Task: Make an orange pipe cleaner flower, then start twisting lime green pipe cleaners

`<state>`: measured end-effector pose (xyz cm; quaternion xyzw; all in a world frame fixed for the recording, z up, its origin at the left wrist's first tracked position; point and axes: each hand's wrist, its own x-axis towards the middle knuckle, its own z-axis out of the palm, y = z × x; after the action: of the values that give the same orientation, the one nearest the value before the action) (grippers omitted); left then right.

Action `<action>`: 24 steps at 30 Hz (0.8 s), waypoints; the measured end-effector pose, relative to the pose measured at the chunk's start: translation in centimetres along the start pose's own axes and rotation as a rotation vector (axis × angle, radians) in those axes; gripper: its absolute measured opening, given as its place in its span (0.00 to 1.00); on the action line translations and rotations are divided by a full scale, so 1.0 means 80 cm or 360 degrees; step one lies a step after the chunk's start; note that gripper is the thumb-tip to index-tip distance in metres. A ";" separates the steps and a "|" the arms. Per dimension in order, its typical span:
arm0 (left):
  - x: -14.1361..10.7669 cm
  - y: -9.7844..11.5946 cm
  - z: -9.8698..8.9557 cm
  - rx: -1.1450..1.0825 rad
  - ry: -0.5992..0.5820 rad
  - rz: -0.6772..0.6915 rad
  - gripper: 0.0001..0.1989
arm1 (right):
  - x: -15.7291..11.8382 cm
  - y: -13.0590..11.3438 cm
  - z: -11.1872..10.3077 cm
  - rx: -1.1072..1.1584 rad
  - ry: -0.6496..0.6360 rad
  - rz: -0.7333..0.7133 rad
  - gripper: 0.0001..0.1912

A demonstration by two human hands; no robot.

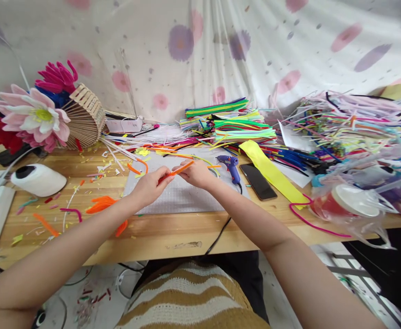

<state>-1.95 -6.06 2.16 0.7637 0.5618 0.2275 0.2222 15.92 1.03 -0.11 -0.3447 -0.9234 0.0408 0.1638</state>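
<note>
Above the grey mat (pixel 193 201), my left hand (pixel 152 185) pinches an orange fuzzy stem (pixel 183 168). My right hand (pixel 195 173) is closed on the same stem, close beside the left. The stem slants up to the right between the two hands. An orange end also sticks out to the right behind my right hand. Just right of the hands, a purple glue gun (pixel 232 168) lies on the mat. Orange petal-like pieces (pixel 102 204) lie on the table left of the mat, partly behind my left forearm.
A black phone (pixel 258 181) and a yellow strip (pixel 272 171) lie at the right. Farther right stands a bagged cup (pixel 347 201). Bundles of coloured stems (pixel 241 130) line the back. Fuzzy flowers (pixel 39 114) and a white thread cone (pixel 40 179) are at the left.
</note>
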 end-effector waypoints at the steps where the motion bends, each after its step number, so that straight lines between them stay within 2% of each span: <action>1: 0.002 0.003 -0.003 0.0055 -0.0025 0.0007 0.14 | 0.000 0.002 -0.002 0.0069 -0.0011 -0.0012 0.17; 4: 0.010 0.008 -0.014 0.0270 -0.0196 0.0020 0.14 | 0.007 0.017 -0.009 0.0424 -0.0218 -0.0038 0.15; 6: 0.017 0.009 -0.019 0.0449 -0.0331 0.0042 0.14 | 0.015 0.028 -0.017 0.0644 -0.0463 0.0038 0.16; 8: 0.024 0.009 -0.020 0.0623 -0.0425 0.0067 0.15 | 0.025 0.035 -0.028 0.0696 -0.0627 0.0136 0.17; 11: 0.036 0.005 -0.016 0.0825 -0.0461 0.0039 0.15 | 0.035 0.030 -0.048 0.0506 -0.0617 0.0131 0.16; 15: 0.056 -0.009 -0.016 0.0907 -0.0249 -0.0135 0.14 | 0.032 0.002 -0.057 0.0219 -0.0431 0.0089 0.19; 17: 0.067 -0.019 -0.021 0.0801 -0.0086 -0.0232 0.13 | 0.025 -0.011 -0.047 0.0141 -0.0337 0.0130 0.21; 19: 0.077 -0.028 -0.027 0.0510 0.0003 -0.0295 0.11 | 0.020 -0.018 -0.031 0.0104 -0.0270 0.0194 0.21; 24: 0.084 -0.033 -0.036 -0.0567 -0.0178 -0.0300 0.10 | 0.023 -0.011 0.008 0.0133 -0.0170 0.0306 0.20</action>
<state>-3.89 1.33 3.54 0.6679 0.5684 0.2587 0.4048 13.86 1.59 -0.05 -0.4219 -0.8910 0.1131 0.1241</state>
